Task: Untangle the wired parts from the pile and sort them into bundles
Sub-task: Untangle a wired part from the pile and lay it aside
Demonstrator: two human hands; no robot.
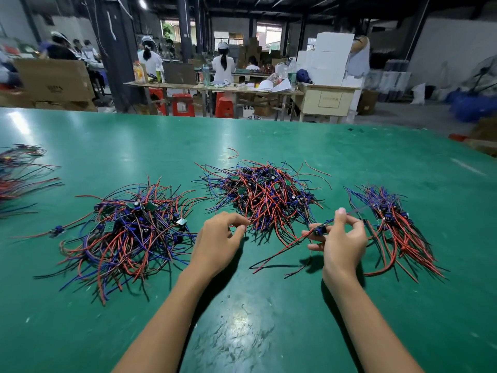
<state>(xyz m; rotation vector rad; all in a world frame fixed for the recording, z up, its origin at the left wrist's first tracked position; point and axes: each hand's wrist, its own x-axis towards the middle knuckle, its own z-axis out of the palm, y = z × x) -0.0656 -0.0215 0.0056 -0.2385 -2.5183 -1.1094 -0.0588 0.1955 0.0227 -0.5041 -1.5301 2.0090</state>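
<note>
A tangled pile of small boards with red, blue and black wires lies mid-table. My left hand sits at its near edge, fingertips pinching wire ends from the pile. My right hand pinches one wired part just right of the pile; its red and black wires trail down-left over the table. To the right lies a combed bundle of parts with wires pointing toward me. A second tangled pile lies on the left.
The green table extends toward me. More wired parts lie at the far left edge. One loose red wire lies behind the middle pile. Other workers, benches, red stools and boxes stand beyond the table's far edge.
</note>
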